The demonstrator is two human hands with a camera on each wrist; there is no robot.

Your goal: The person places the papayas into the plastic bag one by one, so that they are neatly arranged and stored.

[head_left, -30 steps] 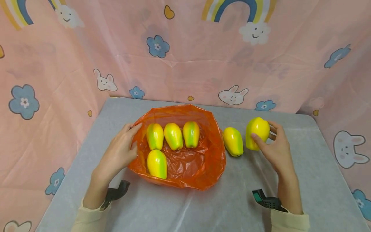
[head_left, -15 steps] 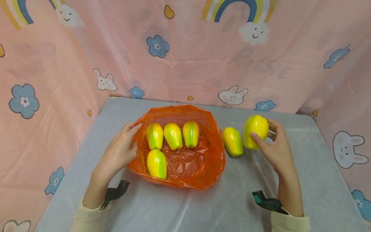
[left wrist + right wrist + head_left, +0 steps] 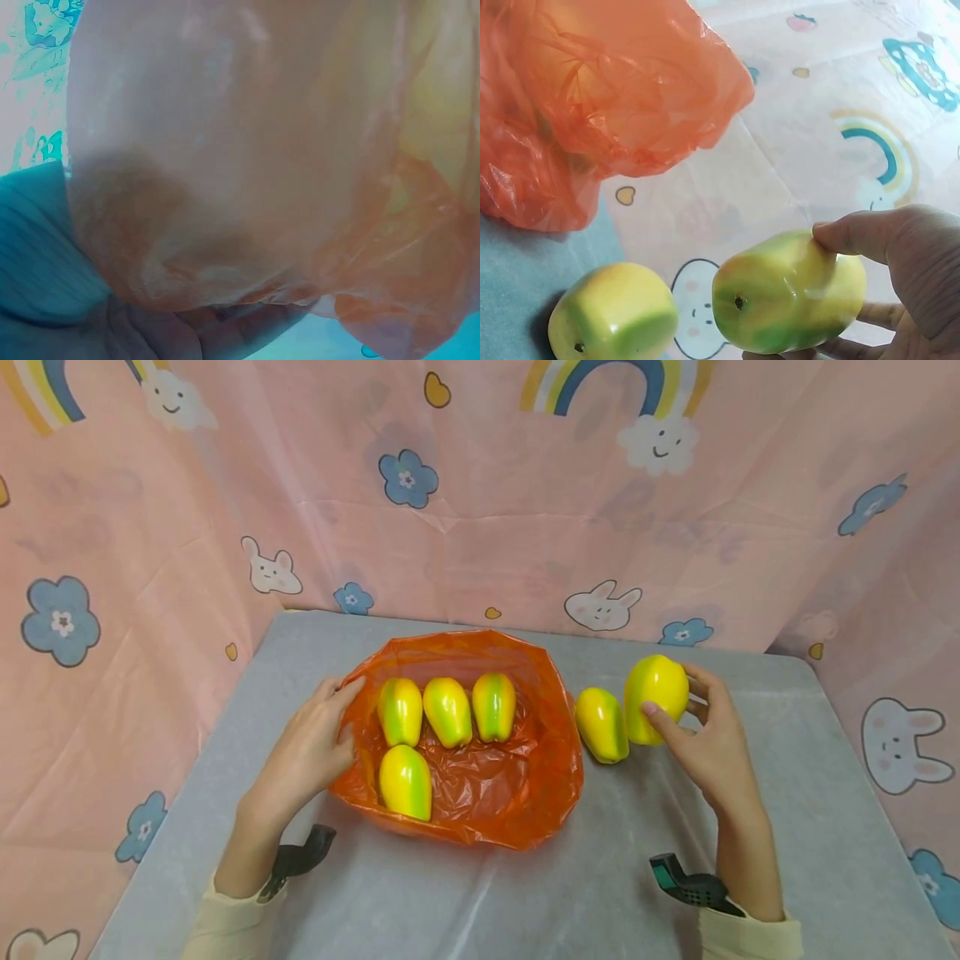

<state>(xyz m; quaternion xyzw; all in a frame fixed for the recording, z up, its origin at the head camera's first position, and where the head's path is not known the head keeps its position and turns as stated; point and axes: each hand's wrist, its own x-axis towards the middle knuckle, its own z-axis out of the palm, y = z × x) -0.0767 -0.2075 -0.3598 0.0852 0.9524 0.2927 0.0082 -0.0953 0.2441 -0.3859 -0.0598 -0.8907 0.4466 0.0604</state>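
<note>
An orange-red plastic bag (image 3: 480, 835) stands wide open on the table, with several glossy yellow-green papayas (image 3: 447, 712) inside. At its left rim, my left hand (image 3: 309, 747) holds the bag's edge; in the left wrist view the bag's film (image 3: 225, 150) covers most of the picture, and the fingertips are partly hidden. My right hand (image 3: 708, 735) grips another papaya (image 3: 657, 697) between thumb and fingers, to the right of the bag. Between bag and right hand lies a loose papaya (image 3: 602, 725). The right wrist view shows the held papaya (image 3: 787, 292) beside the loose one (image 3: 615, 315).
The grey table (image 3: 570, 893) extends around the bag to both sides and the front. A pink printed curtain (image 3: 480, 552) hangs behind it and along the sides. Dark wrist-worn devices (image 3: 697, 885) sit at both wrists.
My right hand has shifted slightly left and up with its papaya, bringing it closer to the loose papaya. The left hand and the bag have stayed almost still.
</note>
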